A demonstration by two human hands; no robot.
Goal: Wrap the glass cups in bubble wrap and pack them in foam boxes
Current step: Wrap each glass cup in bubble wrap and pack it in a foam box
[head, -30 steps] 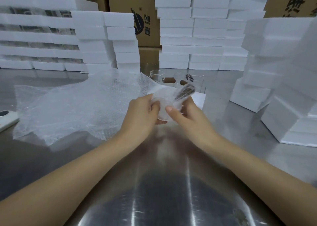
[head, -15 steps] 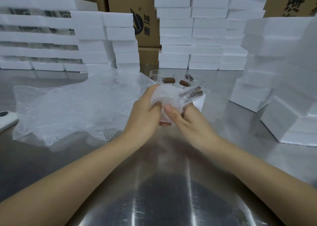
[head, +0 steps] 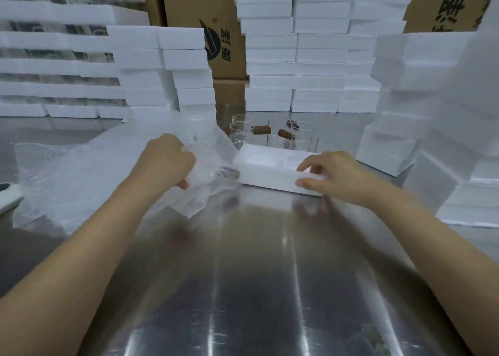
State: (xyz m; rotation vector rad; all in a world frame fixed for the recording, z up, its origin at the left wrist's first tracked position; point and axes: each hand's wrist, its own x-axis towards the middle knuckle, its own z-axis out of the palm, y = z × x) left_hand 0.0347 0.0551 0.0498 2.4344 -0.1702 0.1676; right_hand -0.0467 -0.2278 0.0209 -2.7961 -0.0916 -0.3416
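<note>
left hand (head: 164,162): clenching around wrapped cup (head: 216,173), touching foam box (head: 266,163)
right hand (head: 339,176): pinching foam box end, thumb in front
foam box: lying on desk (head: 243,274)

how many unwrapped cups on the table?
4, behind the foam box: rear-left cup, front-left cup, middle cup, right cup. Clear glass overlaps; more may be hidden.

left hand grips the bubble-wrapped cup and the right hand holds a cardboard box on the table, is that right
Not quite: the head view shows the right hand holding a white foam box on the table, not a cardboard one. The left hand does grip the bubble-wrapped cup.
</note>
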